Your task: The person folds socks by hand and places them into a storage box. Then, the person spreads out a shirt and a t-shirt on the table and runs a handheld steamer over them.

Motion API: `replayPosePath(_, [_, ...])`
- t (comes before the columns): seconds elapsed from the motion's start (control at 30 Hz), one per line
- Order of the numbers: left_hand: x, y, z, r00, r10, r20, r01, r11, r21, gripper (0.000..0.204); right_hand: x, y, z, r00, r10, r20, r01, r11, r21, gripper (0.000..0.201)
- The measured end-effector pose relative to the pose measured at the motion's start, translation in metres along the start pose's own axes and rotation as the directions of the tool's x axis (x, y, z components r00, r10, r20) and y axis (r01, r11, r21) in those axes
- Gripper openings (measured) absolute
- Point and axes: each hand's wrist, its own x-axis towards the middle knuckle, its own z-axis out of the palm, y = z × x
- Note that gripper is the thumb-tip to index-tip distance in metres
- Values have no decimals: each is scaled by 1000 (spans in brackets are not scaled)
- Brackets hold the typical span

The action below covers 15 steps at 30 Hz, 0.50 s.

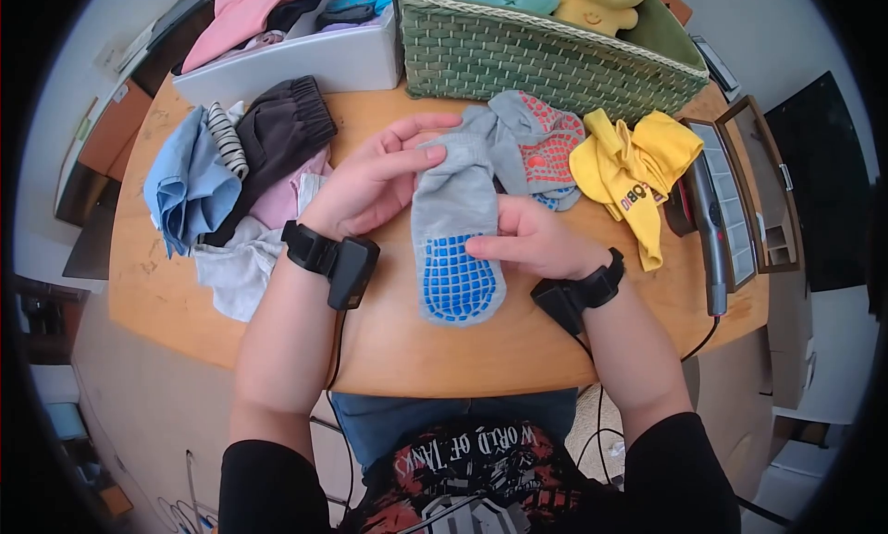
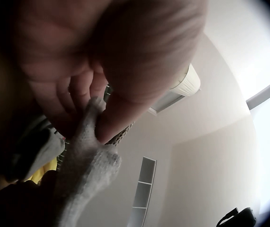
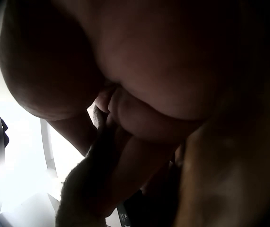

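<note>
Over the bench (image 1: 388,349), the grey sock (image 1: 444,210) is held out, sole showing. Its cuff (image 1: 467,148) is pinched between thumb and fingers by the left grip (image 1: 375,178), its side likewise by the right grip (image 1: 546,243), beside the blue grid (image 1: 460,284). Pull is best made light and even, so that creases below the cuff are smoothed without the knit being stretched.
</note>
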Motion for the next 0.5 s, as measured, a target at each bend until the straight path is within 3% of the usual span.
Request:
replayPosePath(0.13, [-4,2,-3,997,26,77,-34,995,97,39,-2,4,-10,993,94,71,-91,995,-38,39])
replayPosePath(0.23, [-9,3,-16,927,-268,261,235,960,151,58,-1,4,-11,987,124,102,-113,988,-101,38])
replayPosePath(0.4, [-8,5,-17,940,-253,227,196,949,247,60,1,13,-7,992,74,102,-67,995,-71,38])
replayPosePath(0.5, [-7,7,-14,976,-125,179,93,980,178,59,6,15,-4,999,46,8,-47,996,80,34])
